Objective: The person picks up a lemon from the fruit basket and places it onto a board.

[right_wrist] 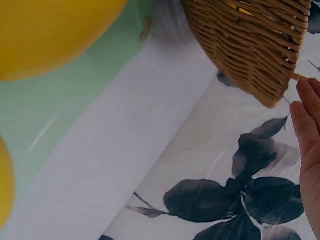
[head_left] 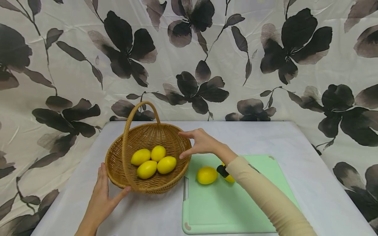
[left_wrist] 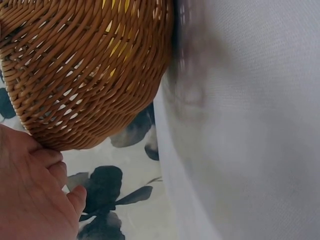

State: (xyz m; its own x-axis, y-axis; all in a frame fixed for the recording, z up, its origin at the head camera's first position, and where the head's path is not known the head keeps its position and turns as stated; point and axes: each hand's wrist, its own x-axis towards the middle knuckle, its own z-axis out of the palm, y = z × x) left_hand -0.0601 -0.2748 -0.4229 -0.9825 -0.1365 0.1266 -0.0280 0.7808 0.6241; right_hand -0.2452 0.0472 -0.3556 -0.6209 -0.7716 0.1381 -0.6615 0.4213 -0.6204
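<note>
A brown wicker basket (head_left: 144, 134) with a tall arched handle holds several yellow lemons (head_left: 146, 169). Against its near left side rests my left hand (head_left: 100, 200), fingers extended along the outside and thumb spread toward the front rim. The left wrist view shows that hand (left_wrist: 35, 185) beside the woven wall (left_wrist: 90, 75). My right hand (head_left: 202, 142) is at the right rim, thumb and fingers spread apart; whether it touches the wicker I cannot tell. In the right wrist view its fingers (right_wrist: 307, 120) are close to the basket edge (right_wrist: 250, 50).
A light green cutting board (head_left: 224, 209) lies right of the basket, under my right forearm. On it sits one lemon (head_left: 207, 175), with another lemon (head_left: 229, 178) partly hidden by the wrist camera and sleeve. White cloth (head_left: 147, 216) covers the table; a floral curtain (head_left: 236, 65) hangs behind.
</note>
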